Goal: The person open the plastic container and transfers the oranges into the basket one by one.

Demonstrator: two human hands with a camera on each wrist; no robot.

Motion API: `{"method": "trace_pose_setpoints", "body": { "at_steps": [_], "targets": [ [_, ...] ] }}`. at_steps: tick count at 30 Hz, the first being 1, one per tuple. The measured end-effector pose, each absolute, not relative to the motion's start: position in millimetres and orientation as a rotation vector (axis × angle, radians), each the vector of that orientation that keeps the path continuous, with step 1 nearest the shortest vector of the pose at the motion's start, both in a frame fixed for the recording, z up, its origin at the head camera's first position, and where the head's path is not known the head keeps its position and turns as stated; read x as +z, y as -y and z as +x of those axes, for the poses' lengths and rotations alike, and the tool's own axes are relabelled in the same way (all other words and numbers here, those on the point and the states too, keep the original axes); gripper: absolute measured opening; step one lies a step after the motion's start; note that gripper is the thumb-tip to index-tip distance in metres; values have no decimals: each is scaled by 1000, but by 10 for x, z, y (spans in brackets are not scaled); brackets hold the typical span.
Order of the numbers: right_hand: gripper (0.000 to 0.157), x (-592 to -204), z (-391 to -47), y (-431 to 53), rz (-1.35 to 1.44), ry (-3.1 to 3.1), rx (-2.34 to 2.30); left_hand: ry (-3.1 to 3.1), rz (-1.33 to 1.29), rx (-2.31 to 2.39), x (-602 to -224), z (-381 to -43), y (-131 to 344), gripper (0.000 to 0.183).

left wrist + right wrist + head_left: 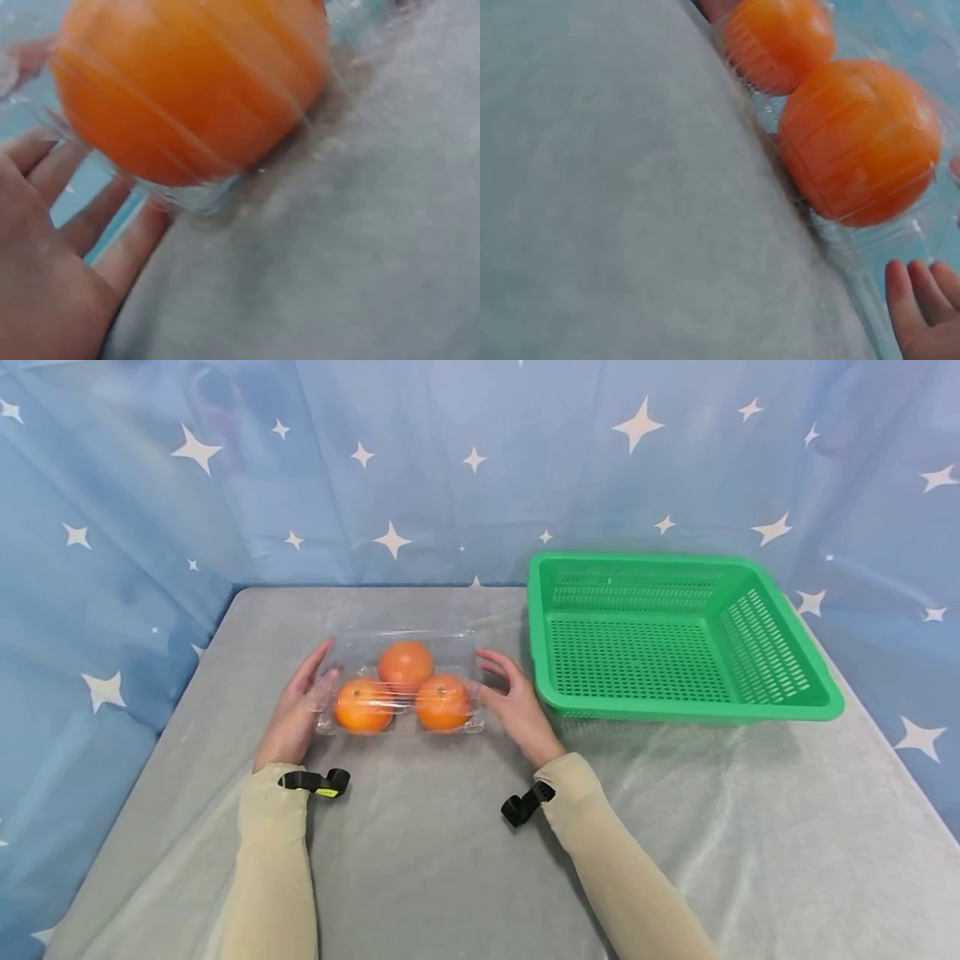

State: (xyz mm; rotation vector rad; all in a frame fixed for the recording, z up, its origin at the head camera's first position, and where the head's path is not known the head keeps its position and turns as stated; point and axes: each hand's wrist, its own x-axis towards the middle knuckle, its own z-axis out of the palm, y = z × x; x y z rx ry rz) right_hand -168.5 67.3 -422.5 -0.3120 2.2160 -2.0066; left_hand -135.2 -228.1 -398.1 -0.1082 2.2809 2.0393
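- As I see it from my station, the clear container (pixel 456 653) sits between the left hand (pixel 295 714) and the right hand (pixel 517 706), over the grey desk (pixel 420 860) and left of the green basket (pixel 686 708); I cannot tell whether its base is lifted.
- The three oranges (pixel 363 706) lie inside, two along the near side and one behind.
- At one end, the left hand's fingers are spread and nearly straight against the plastic.
- At the other end, the right hand's thumb and fingers stand apart, tips close to the wall; I cannot tell whether they touch.
- For a steady hold, I would press evenly on both short ends, since such thin plastic probably buckles under a hard squeeze.
- The fruit could roll and shift the weight, I judge, so I would support the base and move slowly, level.
- I would mind the green basket, near the right hand.
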Motion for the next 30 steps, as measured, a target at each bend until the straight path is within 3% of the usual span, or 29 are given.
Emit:
{"method": "trace_pose_setpoints", "body": {
  "at_steps": [10,30],
  "targets": [
    [50,-3989,-1575,-589,-392,-2155,-2174,-2151,-15,2227,-4134,-1381,2313,49],
    [30,-4172,-1624,-560,-513,-2043,-2318,-2224,-1,2186,-4096,-1315,2219,54]
  ]
}}
